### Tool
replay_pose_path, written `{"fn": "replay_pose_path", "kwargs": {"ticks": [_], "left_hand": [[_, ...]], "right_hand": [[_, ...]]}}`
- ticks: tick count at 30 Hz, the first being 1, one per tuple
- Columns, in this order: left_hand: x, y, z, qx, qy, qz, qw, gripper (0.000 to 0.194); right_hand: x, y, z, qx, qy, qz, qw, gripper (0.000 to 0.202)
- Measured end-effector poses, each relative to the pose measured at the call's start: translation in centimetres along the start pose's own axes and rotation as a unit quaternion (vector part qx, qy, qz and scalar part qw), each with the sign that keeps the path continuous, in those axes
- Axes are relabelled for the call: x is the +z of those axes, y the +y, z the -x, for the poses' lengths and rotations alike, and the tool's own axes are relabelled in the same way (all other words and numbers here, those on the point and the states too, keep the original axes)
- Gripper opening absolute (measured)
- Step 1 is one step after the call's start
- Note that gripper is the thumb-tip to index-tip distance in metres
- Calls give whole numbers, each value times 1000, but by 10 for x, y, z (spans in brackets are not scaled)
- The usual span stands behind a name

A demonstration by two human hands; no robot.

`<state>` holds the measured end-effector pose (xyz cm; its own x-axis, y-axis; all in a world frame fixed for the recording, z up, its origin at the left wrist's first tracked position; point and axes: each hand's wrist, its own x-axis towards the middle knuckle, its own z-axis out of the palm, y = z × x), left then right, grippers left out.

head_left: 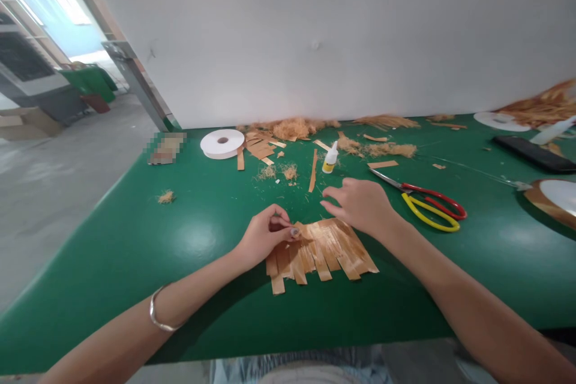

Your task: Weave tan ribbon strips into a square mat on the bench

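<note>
A row of overlapping tan strips (pixel 330 246), joined into a fringe with uneven lower ends, lies on the green table in front of me. My left hand (pixel 265 237) pinches the upper left corner of the fringe between thumb and finger. Just above its upper right edge hovers my right hand (pixel 360 204), thumb and forefinger a little apart, with nothing clearly between them. Beyond that hand stands a small white glue bottle (pixel 330 159) with a yellow label. Scissors (pixel 423 201) with one red and one yellow handle lie to its right.
A white tape roll (pixel 222 144) sits at the back left, near loose tan scraps (pixel 292 128) along the white partition (pixel 315 42). At the right are a black phone (pixel 535 153) and a round white-and-brown object (pixel 555 201). A fibre tuft (pixel 166 197) lies at left.
</note>
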<state>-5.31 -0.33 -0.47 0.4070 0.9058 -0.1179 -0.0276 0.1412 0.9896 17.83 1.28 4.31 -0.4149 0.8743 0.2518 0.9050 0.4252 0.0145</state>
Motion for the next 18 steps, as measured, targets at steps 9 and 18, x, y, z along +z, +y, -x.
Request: {"fn": "replay_pose_path", "kwargs": {"ticks": [9, 18], "left_hand": [[0, 0, 1, 12, -9, 3, 1000, 33], [-3, -3, 1, 17, -4, -26, 1000, 33]], "right_hand": [[-8, 4, 1, -22, -69, -492, 868, 96], [-5, -8, 0, -17, 41, -21, 999, 52]]}}
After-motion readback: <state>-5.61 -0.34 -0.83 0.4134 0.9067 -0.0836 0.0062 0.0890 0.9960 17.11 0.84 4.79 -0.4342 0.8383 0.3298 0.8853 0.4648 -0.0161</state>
